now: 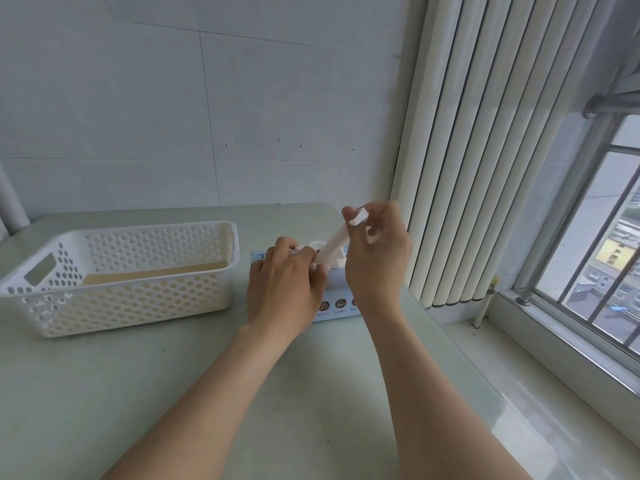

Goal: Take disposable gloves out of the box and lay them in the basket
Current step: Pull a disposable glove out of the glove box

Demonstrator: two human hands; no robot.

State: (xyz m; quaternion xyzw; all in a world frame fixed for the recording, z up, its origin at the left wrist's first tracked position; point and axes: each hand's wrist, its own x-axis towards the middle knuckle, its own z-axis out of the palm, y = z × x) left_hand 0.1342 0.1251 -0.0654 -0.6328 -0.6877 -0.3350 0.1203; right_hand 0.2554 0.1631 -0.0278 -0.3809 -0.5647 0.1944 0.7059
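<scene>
A pale blue glove box (337,308) lies on the table, mostly hidden behind both hands. My right hand (375,252) pinches the upper end of a white glove (334,244) and holds it stretched up and to the right out of the box's opening. My left hand (285,282) rests on top of the box, its fingers curled at the glove's lower end by the opening. More crumpled white glove material shows at the opening. A white perforated plastic basket (138,303) stands to the left of the box; I see no glove inside it.
The pale green table (138,393) runs to a white wall at the back. Vertical blinds (485,150) hang close to the right of the box. A window sill (571,375) and a barred window lie at the right.
</scene>
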